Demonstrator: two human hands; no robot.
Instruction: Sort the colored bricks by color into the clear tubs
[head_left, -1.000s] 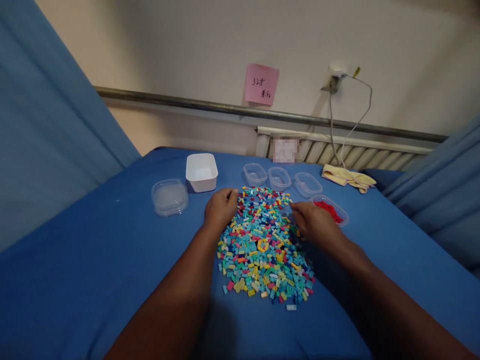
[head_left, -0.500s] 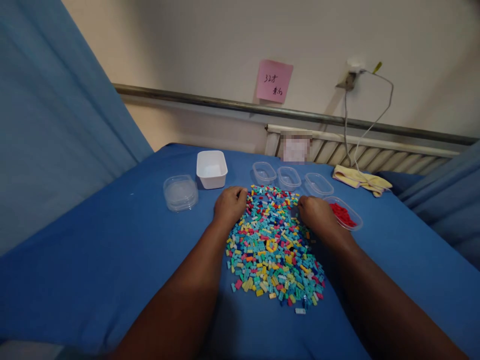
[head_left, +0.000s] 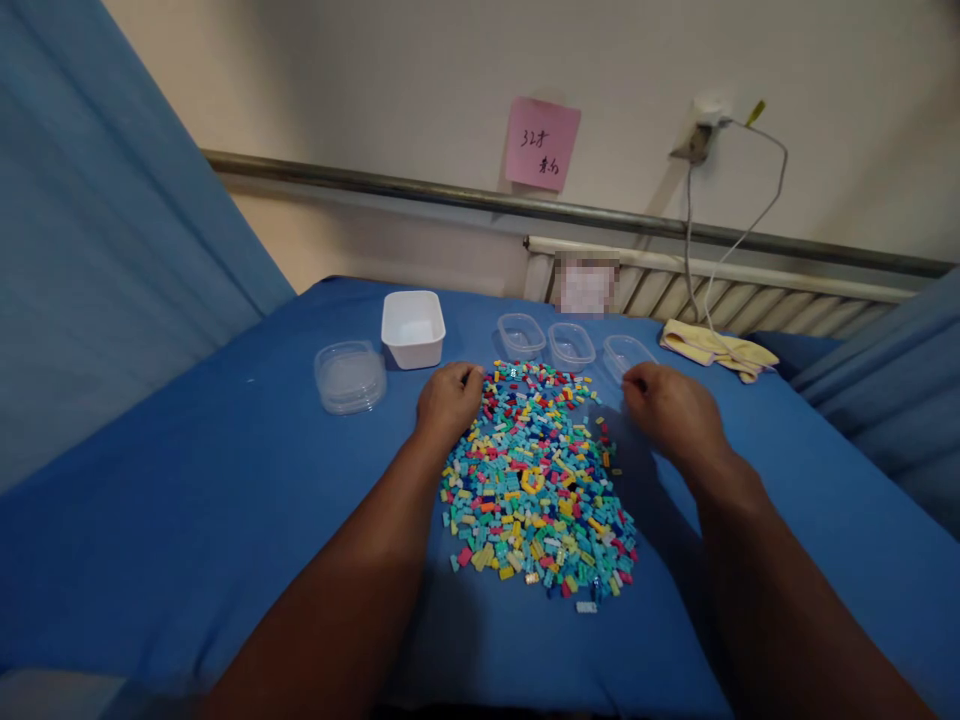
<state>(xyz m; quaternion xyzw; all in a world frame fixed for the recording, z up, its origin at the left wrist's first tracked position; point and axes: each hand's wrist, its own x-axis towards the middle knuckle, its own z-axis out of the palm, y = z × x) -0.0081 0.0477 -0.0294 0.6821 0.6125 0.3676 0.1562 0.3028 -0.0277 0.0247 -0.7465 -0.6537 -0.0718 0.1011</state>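
A wide pile of small toy building bricks (head_left: 536, 480) in many colours covers the middle of the blue cloth. At its far left edge, my left hand (head_left: 450, 405) rests with curled, closed fingers against the bricks; anything inside them is hidden. My right hand (head_left: 675, 415) is raised off the pile's right side, thumb and fingers pinched together, close to the near rim of a clear container (head_left: 628, 352). What the pinch holds is too small to make out. The tub of red bricks seen earlier is hidden behind this hand.
Two more clear containers (head_left: 521, 335) stand behind the pile. Left of them are a white tub (head_left: 413, 330) and stacked clear lids (head_left: 350, 377). A yellow cloth (head_left: 716, 348) lies at the back right, under a hanging cable (head_left: 688, 250). Blue curtains (head_left: 135, 180) flank the table.
My right hand has left the pile's edge, moving right and up, and now covers the red bricks' tub. My left hand stays by the pile. The camera view has shifted slightly.
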